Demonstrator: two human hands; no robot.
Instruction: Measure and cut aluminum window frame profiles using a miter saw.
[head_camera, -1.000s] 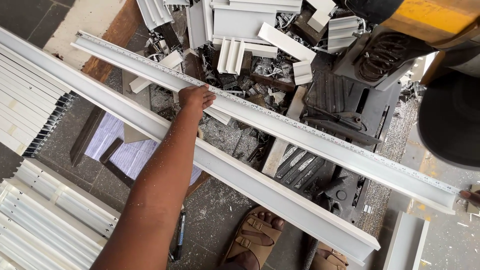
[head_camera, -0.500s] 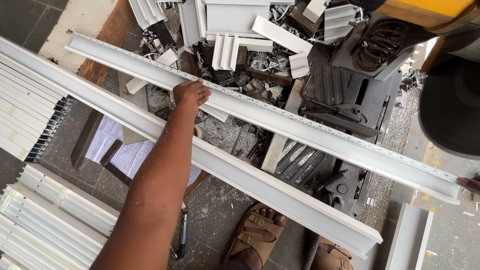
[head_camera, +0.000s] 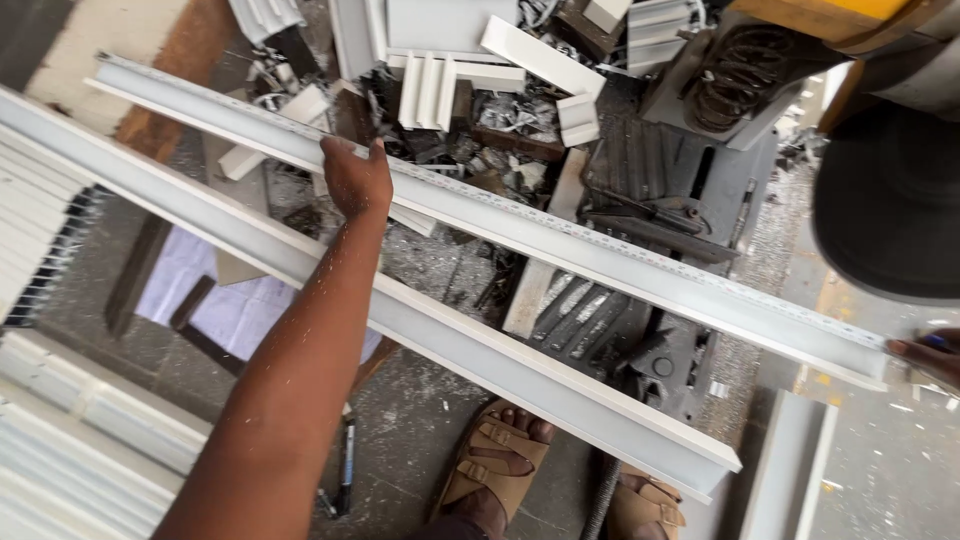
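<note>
Down at the far left, white strips (head_camera: 60, 440) lie stacked on the floor. Then my left hand (head_camera: 357, 180) grips the upper long white bar (head_camera: 560, 235), fingers curled over its far edge. Below it lies a second white bar (head_camera: 450, 340), running the same slant. At the far right, my right hand (head_camera: 925, 355) pinches the upper bar's end.

Workshop — white profile offcuts (head_camera: 440, 85), shavings, cutting machine (head_camera: 680, 230).
</note>
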